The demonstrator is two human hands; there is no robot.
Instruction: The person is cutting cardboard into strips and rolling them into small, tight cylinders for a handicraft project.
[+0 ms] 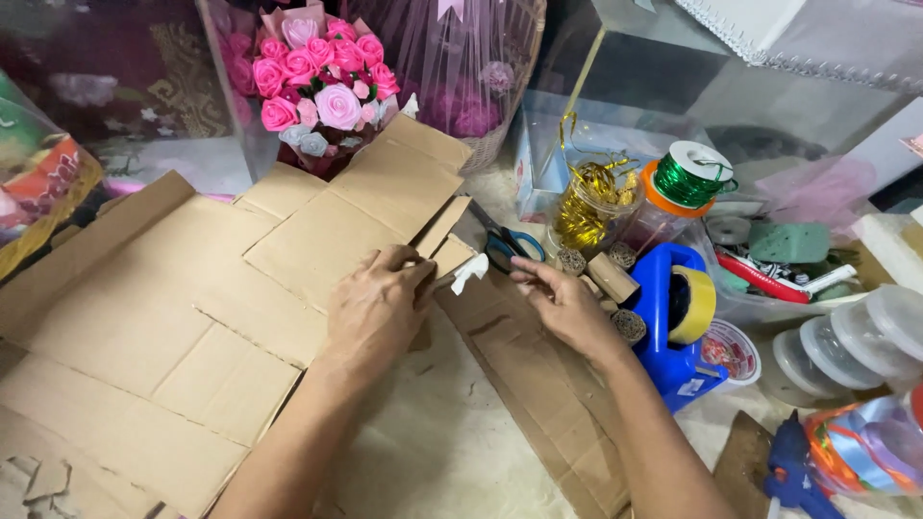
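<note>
We see our left hand [373,309] pressing down on the flattened cardboard box [183,317], fingers curled and pinching a flap edge near the middle of the worktop [433,452]. Our right hand [562,306] rests flat on a loose cardboard strip [538,394], fingers together, gripping nothing. A small white scrap [469,272] sits between both hands. Blue-handled scissors [510,245] lie just behind, pink paper roses [317,82] at the far edge.
</note>
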